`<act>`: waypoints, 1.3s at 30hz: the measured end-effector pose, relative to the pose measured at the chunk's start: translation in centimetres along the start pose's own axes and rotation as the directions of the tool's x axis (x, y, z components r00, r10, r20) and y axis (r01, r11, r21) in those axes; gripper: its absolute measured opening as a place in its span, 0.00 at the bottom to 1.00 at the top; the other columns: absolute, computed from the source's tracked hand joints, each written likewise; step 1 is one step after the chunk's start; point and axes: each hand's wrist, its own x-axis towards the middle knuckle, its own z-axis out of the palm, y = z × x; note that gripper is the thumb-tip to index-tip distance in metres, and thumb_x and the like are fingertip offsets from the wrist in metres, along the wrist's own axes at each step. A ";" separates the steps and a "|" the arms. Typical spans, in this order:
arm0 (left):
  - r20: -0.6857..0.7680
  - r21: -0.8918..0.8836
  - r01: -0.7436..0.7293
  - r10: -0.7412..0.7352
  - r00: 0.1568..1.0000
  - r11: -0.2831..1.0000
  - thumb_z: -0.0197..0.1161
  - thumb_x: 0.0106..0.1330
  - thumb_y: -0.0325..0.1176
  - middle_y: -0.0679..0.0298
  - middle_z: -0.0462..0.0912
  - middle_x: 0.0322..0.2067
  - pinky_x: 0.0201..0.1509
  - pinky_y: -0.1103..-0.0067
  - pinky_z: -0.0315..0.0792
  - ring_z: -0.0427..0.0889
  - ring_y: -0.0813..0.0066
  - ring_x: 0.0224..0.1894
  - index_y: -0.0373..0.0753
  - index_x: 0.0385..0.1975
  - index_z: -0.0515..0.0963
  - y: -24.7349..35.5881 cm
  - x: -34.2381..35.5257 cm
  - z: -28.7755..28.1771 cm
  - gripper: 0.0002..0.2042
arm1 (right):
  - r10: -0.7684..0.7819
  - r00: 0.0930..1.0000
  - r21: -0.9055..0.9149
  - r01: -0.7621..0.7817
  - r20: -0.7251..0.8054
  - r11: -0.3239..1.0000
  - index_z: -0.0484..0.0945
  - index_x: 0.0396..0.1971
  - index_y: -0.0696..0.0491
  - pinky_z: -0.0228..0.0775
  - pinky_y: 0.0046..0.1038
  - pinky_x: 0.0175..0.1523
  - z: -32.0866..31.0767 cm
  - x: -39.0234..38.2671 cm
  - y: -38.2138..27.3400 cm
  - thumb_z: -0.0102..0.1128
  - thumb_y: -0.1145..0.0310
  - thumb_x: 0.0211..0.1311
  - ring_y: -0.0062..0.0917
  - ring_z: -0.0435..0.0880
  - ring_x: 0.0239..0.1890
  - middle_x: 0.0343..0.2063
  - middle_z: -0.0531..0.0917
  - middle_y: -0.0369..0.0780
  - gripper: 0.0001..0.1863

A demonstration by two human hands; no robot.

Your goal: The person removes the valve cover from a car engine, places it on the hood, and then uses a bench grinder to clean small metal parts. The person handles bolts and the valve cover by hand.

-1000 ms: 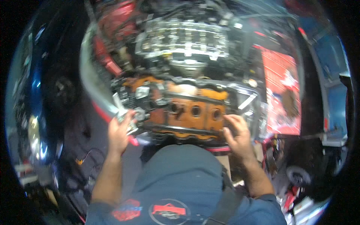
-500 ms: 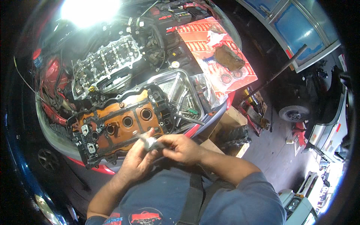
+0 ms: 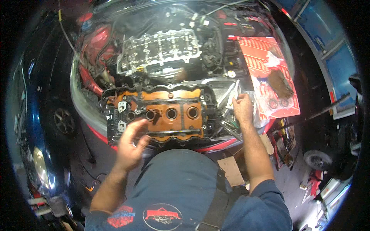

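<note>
While my right hand is hovering over the metal tray, its thumb and fingers are apparently pinching a pale, slender thing, too blurred for me to name. And my left hand is hanging loose, fingers spread, grasping nothing I can see, over the near left part of the engine cover; whether it's touching, I can't tell! That cover is lying brown inner side up across the front of the car, just left of the tray. Loose tools are crowding the tray's near end. Farther right, a red-and-white sheet is bearing a brown lump; beyond the cover, the cylinder head is gleaming. By my reading, I'm handling small gear at the tray; the next move is calling for careful placing, clear of those tools and the cover's rim.
</note>
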 end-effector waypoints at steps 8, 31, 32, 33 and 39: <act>-0.648 0.073 0.281 -0.168 0.743 0.957 0.60 0.70 0.33 0.60 0.78 0.52 0.58 0.77 0.69 0.76 0.72 0.53 0.35 0.54 0.75 -7.8 -3.7 -10.4 0.15 | -0.197 0.980 -0.157 0.193 -0.007 0.968 0.75 0.42 0.58 0.74 0.39 0.46 -2.0 -1.4 -1.8 0.64 0.67 0.59 0.42 0.83 0.38 0.36 0.83 0.47 0.15; -0.078 -0.545 0.421 -0.543 0.836 0.725 0.48 0.74 0.56 0.62 0.79 0.38 0.51 0.78 0.68 0.74 0.75 0.43 0.31 0.42 0.76 -18.8 0.4 -10.9 0.27 | -0.586 0.670 -0.341 0.739 0.456 0.581 0.57 0.72 0.37 0.29 0.61 0.70 12.4 -19.2 -23.3 0.47 0.30 0.60 0.52 0.33 0.75 0.73 0.38 0.56 0.43; -0.076 -0.506 0.412 -0.515 0.854 0.758 0.48 0.74 0.56 0.63 0.78 0.37 0.50 0.78 0.68 0.73 0.77 0.41 0.32 0.40 0.76 -18.9 0.5 -10.9 0.27 | -0.608 0.687 -0.368 0.727 0.399 0.580 0.61 0.70 0.39 0.24 0.59 0.71 12.7 -19.5 -23.3 0.47 0.27 0.58 0.50 0.38 0.76 0.73 0.45 0.56 0.45; -0.083 -0.507 0.405 -0.511 0.856 0.761 0.48 0.74 0.57 0.63 0.78 0.37 0.50 0.78 0.68 0.73 0.76 0.41 0.33 0.40 0.75 -19.0 0.4 -10.9 0.27 | -0.613 0.696 -0.396 0.718 0.374 0.573 0.60 0.71 0.39 0.24 0.59 0.71 12.9 -20.0 -23.3 0.47 0.27 0.58 0.50 0.37 0.76 0.73 0.44 0.56 0.45; -0.010 -0.492 0.422 -0.489 0.872 0.761 0.47 0.74 0.57 0.58 0.77 0.46 0.58 0.75 0.66 0.73 0.71 0.50 0.32 0.52 0.71 -18.6 0.6 -11.0 0.29 | -0.458 0.806 -0.474 0.591 0.375 0.652 0.64 0.68 0.47 0.30 0.60 0.70 12.7 -23.2 -25.3 0.49 0.29 0.58 0.52 0.39 0.75 0.73 0.44 0.57 0.46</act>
